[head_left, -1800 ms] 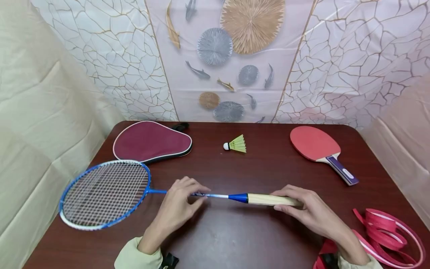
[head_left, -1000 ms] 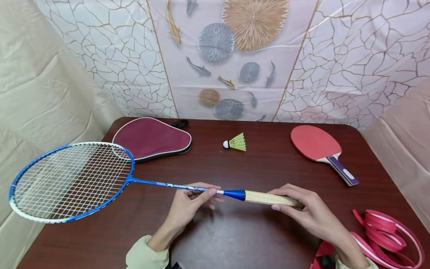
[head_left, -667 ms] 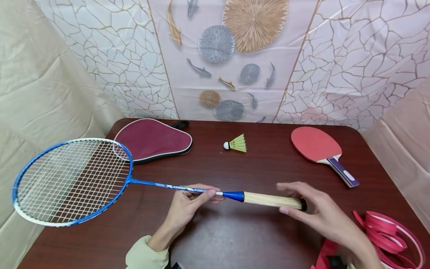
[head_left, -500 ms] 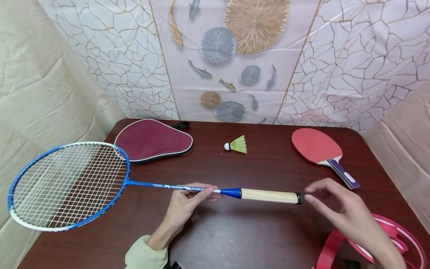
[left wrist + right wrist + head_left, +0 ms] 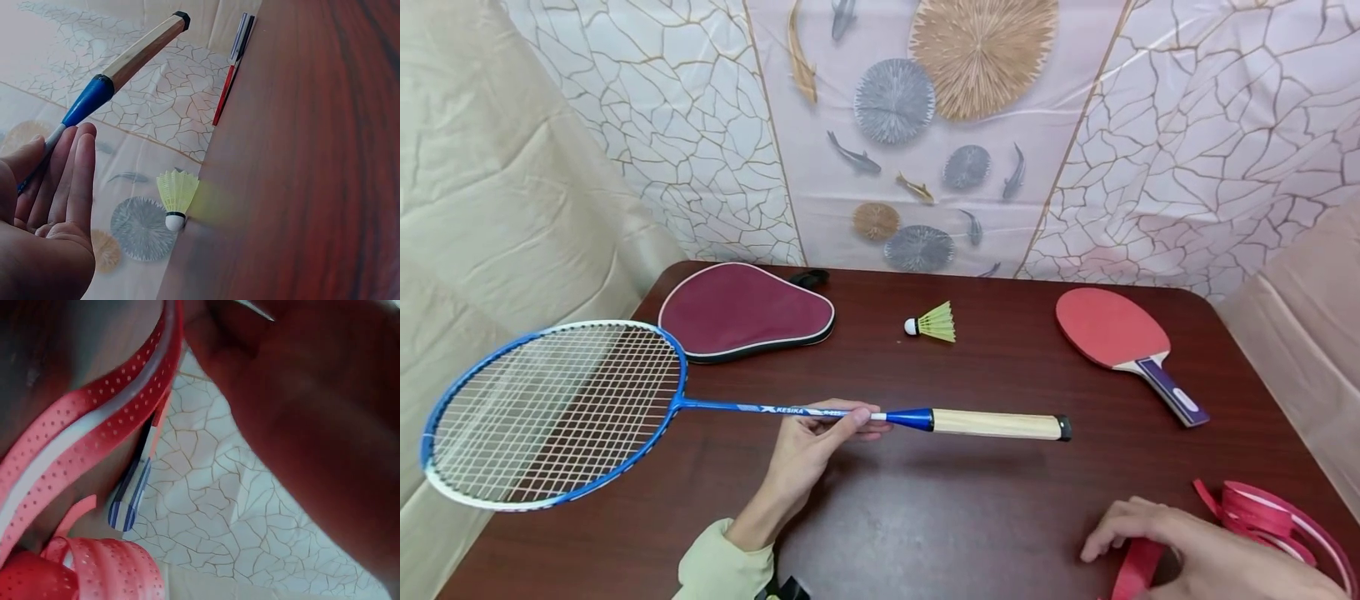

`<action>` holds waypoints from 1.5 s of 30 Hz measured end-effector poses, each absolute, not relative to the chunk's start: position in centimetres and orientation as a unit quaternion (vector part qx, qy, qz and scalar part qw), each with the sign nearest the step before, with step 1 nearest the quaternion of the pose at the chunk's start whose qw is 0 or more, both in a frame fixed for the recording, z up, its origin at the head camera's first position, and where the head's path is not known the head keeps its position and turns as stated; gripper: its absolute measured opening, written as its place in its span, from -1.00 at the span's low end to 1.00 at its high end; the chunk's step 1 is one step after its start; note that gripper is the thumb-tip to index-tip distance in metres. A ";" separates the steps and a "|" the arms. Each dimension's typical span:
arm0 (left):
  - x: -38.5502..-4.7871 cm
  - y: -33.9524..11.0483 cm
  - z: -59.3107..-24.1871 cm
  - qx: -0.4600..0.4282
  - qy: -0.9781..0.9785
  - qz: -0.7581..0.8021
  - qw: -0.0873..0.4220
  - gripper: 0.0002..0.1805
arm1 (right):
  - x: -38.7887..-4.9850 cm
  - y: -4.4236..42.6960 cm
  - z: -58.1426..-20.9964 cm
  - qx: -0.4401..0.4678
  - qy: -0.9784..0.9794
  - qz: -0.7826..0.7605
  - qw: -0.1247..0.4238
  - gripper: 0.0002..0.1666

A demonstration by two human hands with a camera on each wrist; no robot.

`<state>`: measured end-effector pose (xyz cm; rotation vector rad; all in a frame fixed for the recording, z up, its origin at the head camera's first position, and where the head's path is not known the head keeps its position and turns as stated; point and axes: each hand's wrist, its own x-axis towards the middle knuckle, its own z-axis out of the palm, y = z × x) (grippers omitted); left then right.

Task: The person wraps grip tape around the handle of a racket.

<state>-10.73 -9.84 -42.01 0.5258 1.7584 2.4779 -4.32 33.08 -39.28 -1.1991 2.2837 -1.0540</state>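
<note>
Blue badminton racket is hovering above the counter, left hand pinching its shaft, right hand, grasp unclear, at perforated red tape whose loose coils could tangle if tugged.

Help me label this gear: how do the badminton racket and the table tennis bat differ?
The badminton racket has strings in a blue and white frame; the table tennis bat has a solid red face. The racket has a long thin shaft; the bat's short handle meets its head directly. The left hand holds the racket above the table, where the bat lies. Both have rounded heads.
</note>
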 end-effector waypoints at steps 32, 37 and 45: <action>-10.7 -9.8 -42.2 0.168 0.572 0.802 0.038 -0.72 | -9.9 29.9 -37.1 -0.274 0.894 -0.347 -0.076 -0.59; -10.7 -9.7 -42.2 0.171 0.572 0.801 0.040 -0.75 | -11.2 29.1 -36.2 -0.241 0.902 -0.343 -0.102 -0.65; -10.8 -9.4 -42.3 0.176 0.569 0.802 0.048 -0.77 | -12.3 26.9 -34.5 -0.237 0.892 -0.353 -0.154 -0.57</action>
